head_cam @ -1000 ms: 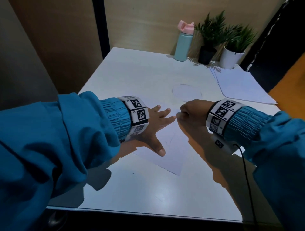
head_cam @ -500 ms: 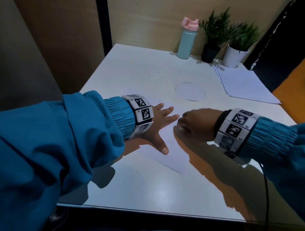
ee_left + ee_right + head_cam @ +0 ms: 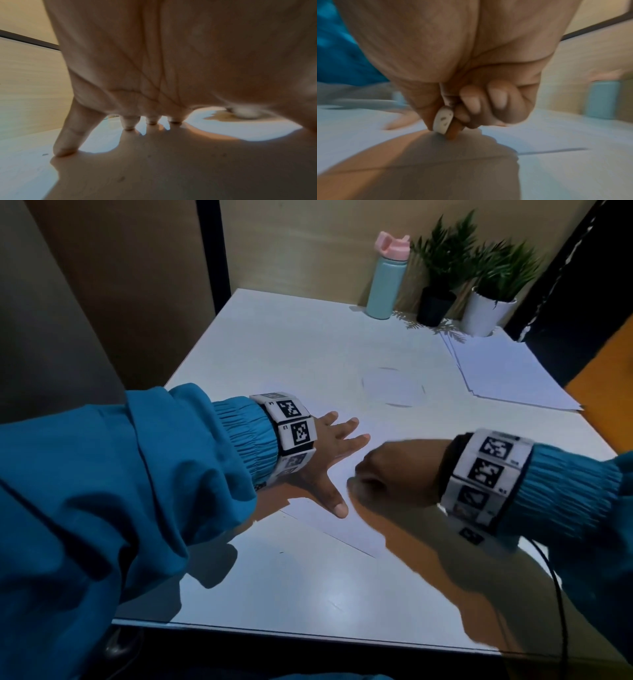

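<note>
A white sheet of paper (image 3: pixel 346 530) lies on the white table (image 3: pixel 274 354). My left hand (image 3: pixel 329 453) presses flat on the sheet with straight, spread fingers; in the left wrist view its fingertips (image 3: pixel 65 150) touch the surface. Just to its right, my right hand (image 3: pixel 394 474) is curled into a fist over the paper. In the right wrist view, thumb and forefinger pinch a small white rounded piece (image 3: pixel 443 120) that looks like an eraser, its lower end on the sheet. That view is blurred.
A teal bottle with a pink lid (image 3: pixel 387 275) and two potted plants (image 3: pixel 442 268) (image 3: pixel 493 289) stand at the far edge. A stack of white sheets (image 3: pixel 507 371) lies at the far right. A round white disc (image 3: pixel 394 386) lies mid-table.
My right hand has slid toward me across the sheet, from beside the left fingertips to level with the left thumb. The left hand has stayed pressed flat.
</note>
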`<state>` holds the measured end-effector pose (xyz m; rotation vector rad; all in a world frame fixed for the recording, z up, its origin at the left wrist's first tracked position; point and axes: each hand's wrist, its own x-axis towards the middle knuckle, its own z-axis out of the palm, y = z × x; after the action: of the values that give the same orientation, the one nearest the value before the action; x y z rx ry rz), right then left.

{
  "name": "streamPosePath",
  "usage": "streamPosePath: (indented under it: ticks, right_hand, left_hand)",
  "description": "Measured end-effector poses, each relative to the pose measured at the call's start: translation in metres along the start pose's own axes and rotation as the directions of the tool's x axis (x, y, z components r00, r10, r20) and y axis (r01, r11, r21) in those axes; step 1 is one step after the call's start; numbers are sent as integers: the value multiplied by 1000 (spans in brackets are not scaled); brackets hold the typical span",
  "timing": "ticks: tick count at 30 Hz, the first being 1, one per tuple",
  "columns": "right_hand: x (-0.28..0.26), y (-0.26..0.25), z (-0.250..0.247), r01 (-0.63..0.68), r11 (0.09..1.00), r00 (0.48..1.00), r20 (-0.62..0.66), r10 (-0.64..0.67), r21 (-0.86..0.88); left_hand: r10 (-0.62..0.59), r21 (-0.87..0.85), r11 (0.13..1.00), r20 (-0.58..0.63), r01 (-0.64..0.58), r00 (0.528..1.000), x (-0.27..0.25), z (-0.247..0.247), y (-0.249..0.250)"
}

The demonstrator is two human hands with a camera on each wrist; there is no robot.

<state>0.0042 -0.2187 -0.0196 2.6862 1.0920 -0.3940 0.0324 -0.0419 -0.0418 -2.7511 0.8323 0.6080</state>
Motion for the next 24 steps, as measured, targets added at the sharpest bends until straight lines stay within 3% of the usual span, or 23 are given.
streamPosePath:
  ticks: [4, 6, 9, 13, 19, 24]
  right_hand:
    - [15, 28, -10, -108, 992, 992, 56, 111, -62]
    - [7, 6, -2, -51, 998, 999, 13, 51, -23]
    - [-3, -12, 2, 27, 997, 996, 84, -32, 66]
    - [13, 32, -11, -142, 989, 986, 81, 144, -27]
    - [-1, -7, -1, 44, 990, 977, 201, -71, 137]
    - [16, 28, -14, -178, 984, 974, 146, 173, 22]
  left_hand:
    - [-2, 8, 1000, 5, 2, 1000, -1, -1, 1]
    - [-4, 11, 1000, 12, 4, 1000, -2, -3, 2]
    - [-3, 8, 1000, 11, 3, 1000, -3, -3, 3]
    - [-3, -9, 1000, -7, 3, 1000, -1, 0, 1]
    - [-3, -3, 1000, 18, 3, 1000, -1, -2, 3]
    - [10, -3, 1000, -3, -10, 1000, -1, 1, 1]
